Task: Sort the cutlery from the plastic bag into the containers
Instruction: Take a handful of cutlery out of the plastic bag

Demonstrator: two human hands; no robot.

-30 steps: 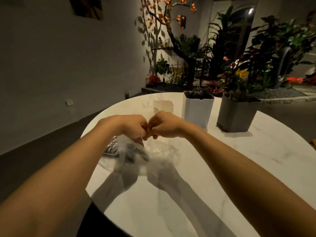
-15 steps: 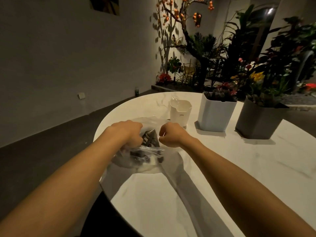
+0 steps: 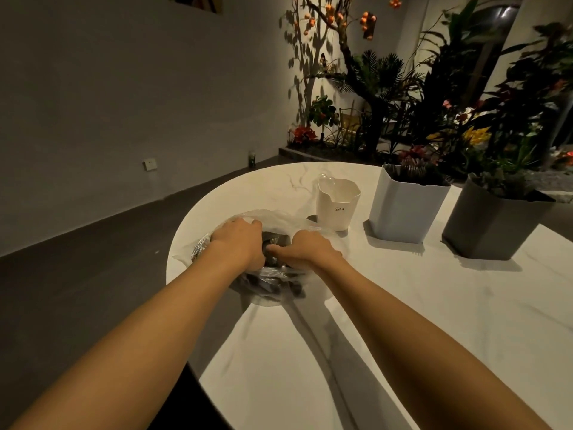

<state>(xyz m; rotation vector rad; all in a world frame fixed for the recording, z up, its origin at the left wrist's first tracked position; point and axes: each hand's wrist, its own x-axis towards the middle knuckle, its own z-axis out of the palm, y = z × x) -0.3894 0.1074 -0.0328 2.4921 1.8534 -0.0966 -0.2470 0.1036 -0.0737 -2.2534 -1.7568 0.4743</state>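
our left hand (image 3: 240,243) and right hand (image 3: 308,251) clutch the plastic bag (image 3: 279,217) on the table (image 3: 372,321), fingertips hidden in its folds; the dark cutlery (image 3: 269,285) inside is indistinct. beyond stand a cream cup (image 3: 338,209), white container (image 3: 403,209) and grey container (image 3: 493,226).

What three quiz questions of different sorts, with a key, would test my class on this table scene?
1. True or false: the left hand and right hand both grip the plastic bag.
2. How many containers stand on the table beyond the bag? A two, B three, C five.
3. Fill in: of the cream container, white container and grey container, the ___ one stands nearest the bag.
Key: 1 true; 2 B; 3 cream.
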